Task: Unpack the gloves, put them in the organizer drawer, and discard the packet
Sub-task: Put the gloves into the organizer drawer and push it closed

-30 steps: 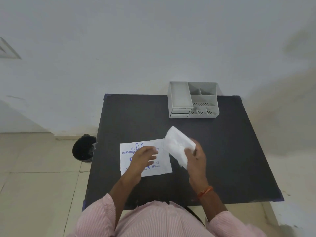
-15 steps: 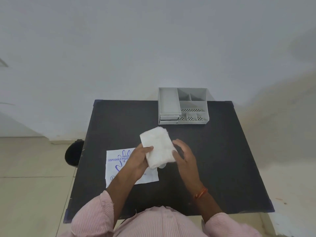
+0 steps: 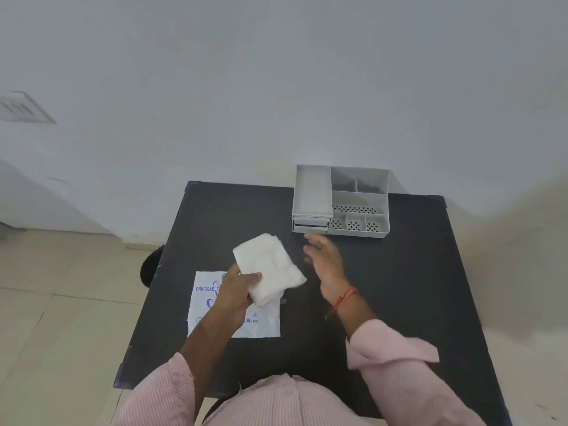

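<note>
My left hand (image 3: 238, 287) grips a folded white stack of gloves (image 3: 267, 269) above the black table (image 3: 399, 287). The flat white packet (image 3: 264, 324) with blue print lies on the table under that hand and forearm. My right hand (image 3: 324, 259) is open, fingers spread, holding nothing; it hovers just right of the gloves and a little short of the grey organizer (image 3: 341, 201). The organizer stands at the table's far edge. Its small drawer (image 3: 310, 222) is at the front left, and looks shut.
A black bin (image 3: 150, 269) stands on the tiled floor beside the table's left edge, mostly hidden by the table. A white wall rises behind the organizer. The organizer's other compartments hold nothing that I can see.
The gloves passed from my right hand to my left hand. My right hand let go and moved forward toward the organizer. The packet stayed on the table.
</note>
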